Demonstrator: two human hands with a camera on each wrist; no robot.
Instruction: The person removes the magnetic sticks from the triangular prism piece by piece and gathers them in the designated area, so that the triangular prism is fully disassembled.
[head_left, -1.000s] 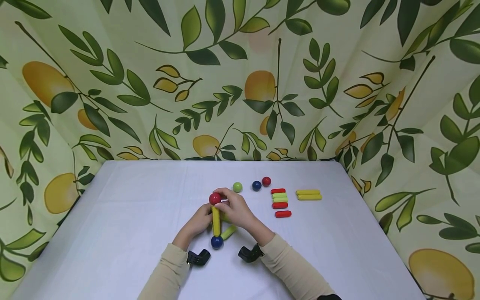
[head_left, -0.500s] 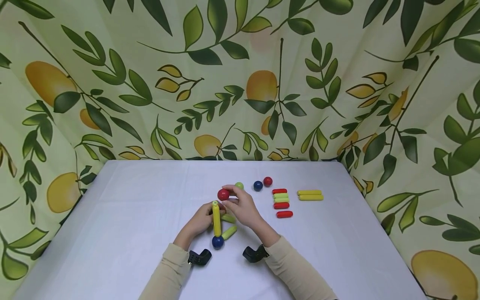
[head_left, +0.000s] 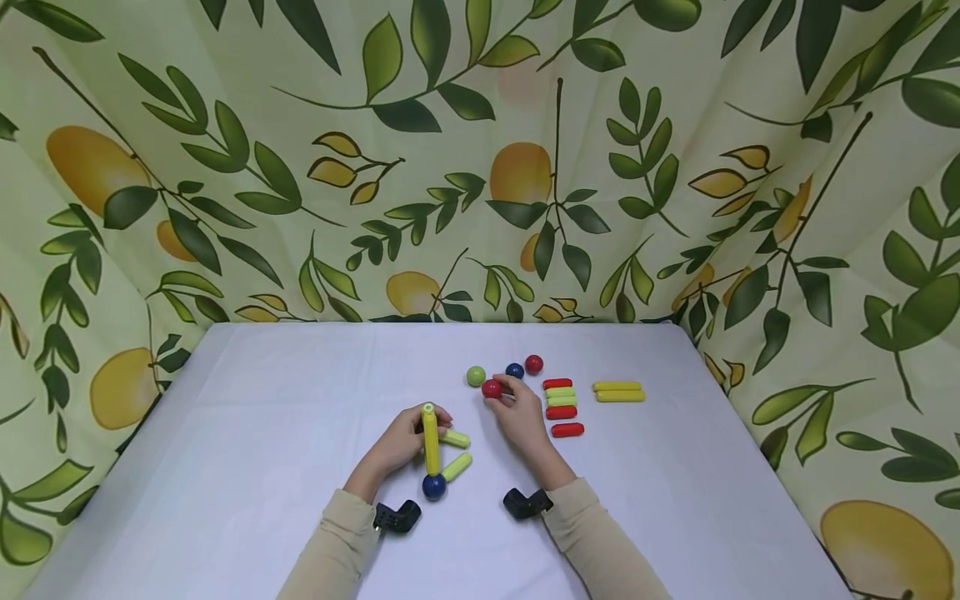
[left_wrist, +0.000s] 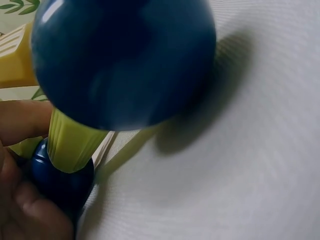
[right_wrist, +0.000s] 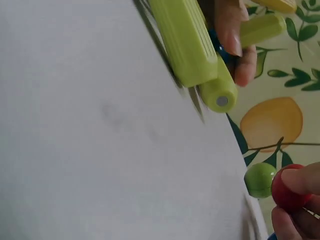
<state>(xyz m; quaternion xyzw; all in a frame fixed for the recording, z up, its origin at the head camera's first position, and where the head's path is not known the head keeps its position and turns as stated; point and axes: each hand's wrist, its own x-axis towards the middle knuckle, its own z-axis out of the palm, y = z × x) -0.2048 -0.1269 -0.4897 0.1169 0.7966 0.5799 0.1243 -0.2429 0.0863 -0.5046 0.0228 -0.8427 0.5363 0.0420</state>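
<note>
My left hand (head_left: 401, 437) grips a joined frame of magnetic sticks and balls, its fingers around a far blue ball (left_wrist: 62, 180) that the head view hides. A yellow stick (head_left: 431, 442) slants up from the near blue ball (head_left: 433, 487), its upper end bare. Two light green sticks (head_left: 457, 467) point right from the frame, one showing a round metal tip in the right wrist view. To the right, my right hand (head_left: 523, 421) pinches a red ball (head_left: 491, 389) between thumb and fingers, close by a green ball (head_left: 476, 376).
Behind the right hand lie a dark blue ball (head_left: 514, 371) and another red ball (head_left: 534, 363). Short red and light green sticks (head_left: 561, 402) form a column to the right, with two yellow sticks (head_left: 618, 392) beyond. A leaf-patterned curtain (head_left: 450, 208) borders the white table (head_left: 262, 400).
The right hand has taken the red ball off the yellow stick's upper end and moved it right, toward the loose balls. The left hand keeps its place with the frame.
</note>
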